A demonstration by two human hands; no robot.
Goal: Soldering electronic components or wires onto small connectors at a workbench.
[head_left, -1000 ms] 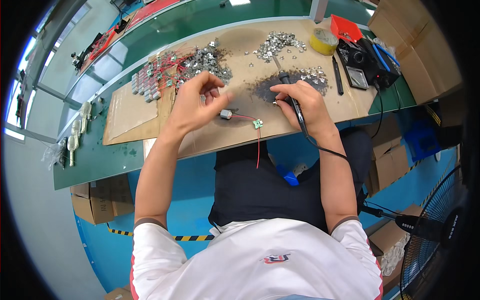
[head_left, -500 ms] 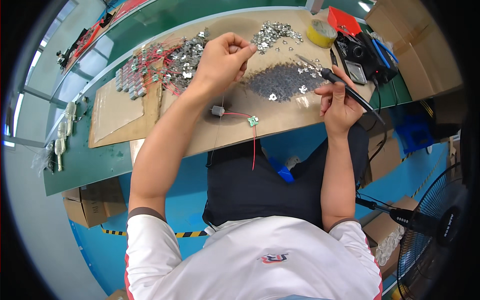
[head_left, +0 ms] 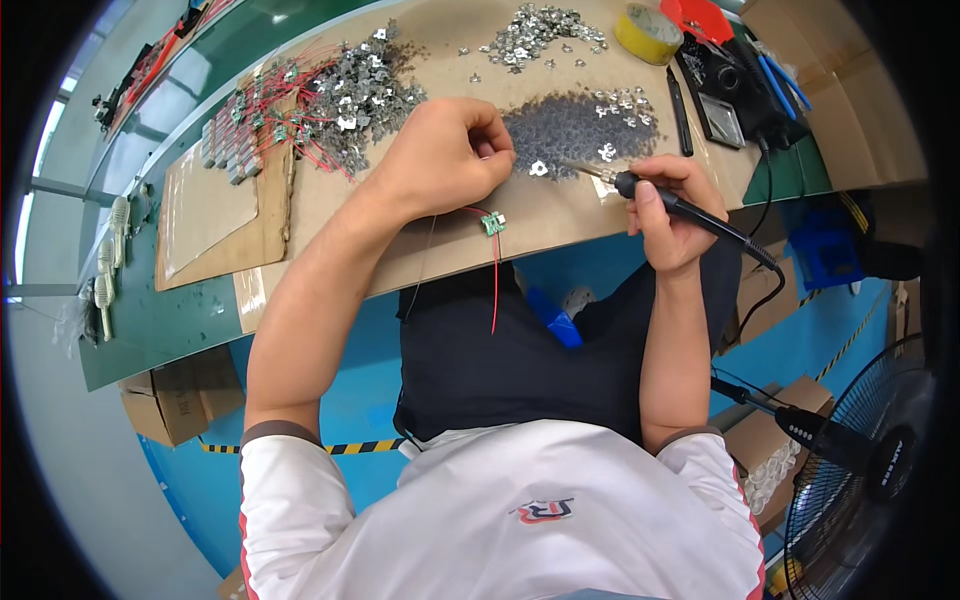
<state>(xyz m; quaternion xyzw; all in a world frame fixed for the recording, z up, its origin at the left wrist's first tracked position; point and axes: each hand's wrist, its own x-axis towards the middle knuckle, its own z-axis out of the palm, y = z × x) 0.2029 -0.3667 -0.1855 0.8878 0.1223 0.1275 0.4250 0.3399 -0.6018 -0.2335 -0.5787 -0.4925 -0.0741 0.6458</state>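
In my right hand [head_left: 672, 222] is a black-handled soldering iron [head_left: 718, 228], its metal tip pointing left over a dark patch of small grey pieces [head_left: 560, 128]. My left hand [head_left: 452, 150] is closed, thumb and fingers pressed together at the left edge of that patch. Whatever its fingertips hold is hidden. Just below it, a small green circuit board [head_left: 493, 223] lies near the table's front edge. One red wire [head_left: 495, 290] hangs from the board over the edge. Another runs back under my left hand, which covers the small motor.
To the left lie a heap of metal parts [head_left: 365, 95] and rows of small motors [head_left: 230, 145] with red wires. Shiny metal clips [head_left: 540, 38] sit farther back. Yellow tape [head_left: 648, 34] and a black soldering station [head_left: 745, 95] stand at right. A fan [head_left: 860, 450] is at lower right.
My left hand has come down from the shiny clips toward the dark patch, now covering the motor. The soldering iron has moved lower and left, its tip closer to my left hand.
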